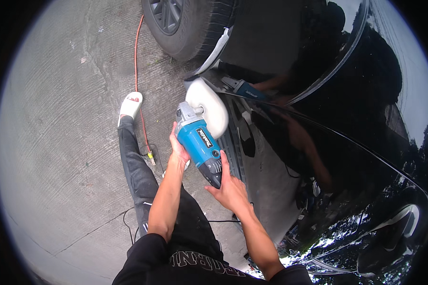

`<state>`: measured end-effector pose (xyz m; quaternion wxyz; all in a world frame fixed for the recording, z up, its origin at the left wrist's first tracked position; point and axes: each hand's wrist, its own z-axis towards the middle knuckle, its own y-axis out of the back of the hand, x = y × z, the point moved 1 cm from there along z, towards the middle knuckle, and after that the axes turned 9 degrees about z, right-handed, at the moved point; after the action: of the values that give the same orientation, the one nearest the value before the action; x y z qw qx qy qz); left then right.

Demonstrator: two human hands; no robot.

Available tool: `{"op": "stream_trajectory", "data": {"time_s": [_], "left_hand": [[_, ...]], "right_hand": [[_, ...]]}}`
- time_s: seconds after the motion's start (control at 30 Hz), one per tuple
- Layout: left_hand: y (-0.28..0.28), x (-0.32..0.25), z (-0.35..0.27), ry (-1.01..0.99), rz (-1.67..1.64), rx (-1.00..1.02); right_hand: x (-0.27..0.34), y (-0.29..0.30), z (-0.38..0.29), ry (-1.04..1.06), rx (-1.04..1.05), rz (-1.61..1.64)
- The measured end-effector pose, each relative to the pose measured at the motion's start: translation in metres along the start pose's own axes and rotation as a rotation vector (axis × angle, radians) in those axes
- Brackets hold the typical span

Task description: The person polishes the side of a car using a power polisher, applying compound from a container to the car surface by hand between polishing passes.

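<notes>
Between my hands is a blue Makita rotary polisher [196, 140] with a silver gear head and a white buffing pad [208, 108]. My left hand [179, 149] cups the body from its left side, just behind the gear head; some of its fingers are hidden beneath the tool. Around the black rear end, my right hand [232, 187] grips the polisher, with a finger laid along its side. The pad faces the glossy black car body panel [289, 149] low on its side, near the wheel arch. Whether the pad touches the paint I cannot tell.
A car tire [189, 32] stands at the top, beside a white strip [215, 50] along the arch edge. An orange extension cord [136, 60] runs over the concrete floor [75, 142] past my white sandal [131, 103] to a yellow connector [151, 157]. At lower right is a door handle [410, 221].
</notes>
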<state>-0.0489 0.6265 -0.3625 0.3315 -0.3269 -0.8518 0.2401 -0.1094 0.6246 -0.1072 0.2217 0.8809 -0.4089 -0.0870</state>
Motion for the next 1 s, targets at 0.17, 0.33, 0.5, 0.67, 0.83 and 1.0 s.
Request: {"op": "stream_trajectory", "data": {"time_s": [0.17, 0.33, 0.5, 0.67, 0.83, 1.0], "left_hand": [[-0.055, -0.010, -0.044, -0.056, 0.057, 0.008], [-0.161, -0.041, -0.110, -0.217, 0.166, 0.082], [-0.246, -0.082, -0.138, -0.384, 0.257, 0.223], [-0.232, -0.075, -0.130, -0.485, 0.325, 0.149], [-0.172, -0.041, -0.118, -0.521, 0.374, 0.006], [-0.159, -0.031, -0.119, -0.635, 0.477, -0.017]], "right_hand": [[0.021, 0.031, -0.047, 0.059, -0.048, 0.033], [0.048, 0.075, -0.104, 0.210, -0.180, 0.117], [0.062, 0.104, -0.104, 0.514, -0.377, 0.181], [0.034, 0.098, -0.076, 0.566, -0.353, 0.226], [-0.029, 0.046, -0.037, 0.485, -0.288, 0.301], [-0.057, 0.010, -0.011, 0.531, -0.320, 0.452]]}}
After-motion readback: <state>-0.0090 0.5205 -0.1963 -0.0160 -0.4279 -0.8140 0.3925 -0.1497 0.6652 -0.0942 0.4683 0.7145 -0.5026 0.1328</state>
